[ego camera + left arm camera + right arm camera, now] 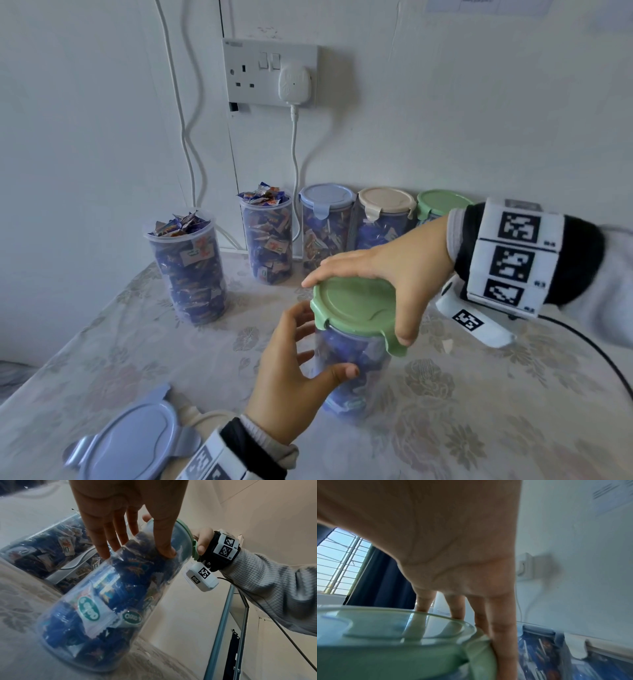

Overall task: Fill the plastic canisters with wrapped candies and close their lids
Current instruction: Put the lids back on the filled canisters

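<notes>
Near-centre on the desk [479, 428], the canister [352, 370] is steadied by the left hand [294, 373], fingers [106, 539] curled round its clear, smooth wall. Green lid [356, 308] is clasped by the right hand [387, 270], fingers spread over the rim. Lid should be pressed flat, tabs snapped down evenly. Candies are crinkly, blue-wrapped.

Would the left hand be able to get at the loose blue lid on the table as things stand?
Probably yes: the blue lid lies uncovered beside the left hand, but that hand first must release the canister.
</notes>
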The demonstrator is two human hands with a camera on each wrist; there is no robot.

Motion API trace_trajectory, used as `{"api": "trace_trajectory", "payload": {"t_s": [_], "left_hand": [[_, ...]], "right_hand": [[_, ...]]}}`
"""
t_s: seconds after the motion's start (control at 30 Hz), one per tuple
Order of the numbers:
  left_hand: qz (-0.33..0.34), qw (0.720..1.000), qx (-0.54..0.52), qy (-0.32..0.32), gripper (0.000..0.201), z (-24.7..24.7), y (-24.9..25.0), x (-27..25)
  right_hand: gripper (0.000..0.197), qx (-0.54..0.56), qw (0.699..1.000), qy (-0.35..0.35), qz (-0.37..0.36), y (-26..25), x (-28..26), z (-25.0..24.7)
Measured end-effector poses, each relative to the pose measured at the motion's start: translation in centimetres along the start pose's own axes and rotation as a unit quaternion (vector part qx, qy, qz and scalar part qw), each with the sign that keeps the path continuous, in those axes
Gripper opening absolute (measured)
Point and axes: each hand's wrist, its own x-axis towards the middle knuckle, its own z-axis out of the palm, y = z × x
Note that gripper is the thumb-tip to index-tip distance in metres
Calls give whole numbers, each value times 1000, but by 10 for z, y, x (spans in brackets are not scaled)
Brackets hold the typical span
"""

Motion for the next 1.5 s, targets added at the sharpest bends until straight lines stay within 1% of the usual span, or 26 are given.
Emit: {"api": "trace_trajectory", "payload": {"t_s": [0.17, 0.27, 0.43, 0.5, 0.57, 0.6, 0.67, 0.73, 0.8, 0.87, 0.9, 0.93, 0.97, 1.0, 1.07, 1.1, 1.17, 1.23, 1.5], "left_hand": [[3, 1000, 1, -1, 72, -1, -2, 0], [4, 1000, 3, 0, 72, 0, -3, 0], [-7, 999, 5, -32, 74, -2, -3, 4], [-11, 999, 10, -41, 85, -4, -4, 4], [-9, 999, 17, -42, 97, -5, -3, 3], [-5, 999, 17, -39, 99, -3, -3, 2], [17, 999, 18, -31, 94, 2, 0, 0], [37, 999, 14, -27, 86, 7, 4, 0], [39, 999, 7, -29, 87, 9, 7, 2], [38, 999, 5, -30, 89, 8, 7, 4], [38, 999, 4, -29, 89, 8, 7, 5], [37, 999, 3, -28, 90, 7, 7, 5], [37, 999, 1, -27, 89, 7, 8, 5], [37, 999, -3, -26, 89, 8, 8, 5], [35, 999, -6, -26, 88, 7, 9, 5], [33, 999, -6, -27, 88, 7, 9, 5], [30, 999, -5, -28, 84, 7, 8, 6], [29, 999, -7, -29, 82, 7, 8, 6], [25, 999, -10, -27, 82, 7, 8, 7]], "right_hand": [[91, -55, 997, 45, 6, -1, 3, 7], [92, -91, 993, 69, 24, -5, -1, 11], [93, -166, 977, 118, 62, -16, -8, 21], [93, -202, 965, 141, 93, -22, -11, 25], [90, -209, 955, 162, 132, -29, -14, 28], [88, -206, 950, 177, 156, -34, -15, 30], [83, -212, 934, 206, 201, -43, -15, 33], [82, -234, 926, 204, 213, -47, -14, 34], [81, -223, 935, 171, 218, -42, -17, 27], [83, -164, 959, 107, 207, -31, -24, 13], [77, -127, 972, 77, 181, -25, -27, 8], [76, -95, 984, 58, 140, -21, -28, 6], [82, -77, 991, 51, 102, -19, -29, 8], [88, -69, 993, 58, 79, -18, -30, 11], [90, -70, 992, 86, 58, -15, -28, 14], [89, -70, 992, 91, 50, -12, -28, 14], [90, -66, 994, 78, 36, -9, -27, 12], [92, -68, 995, 69, 31, -8, -24, 11], [93, -88, 992, 93, 20, -14, -20, 17]]}}
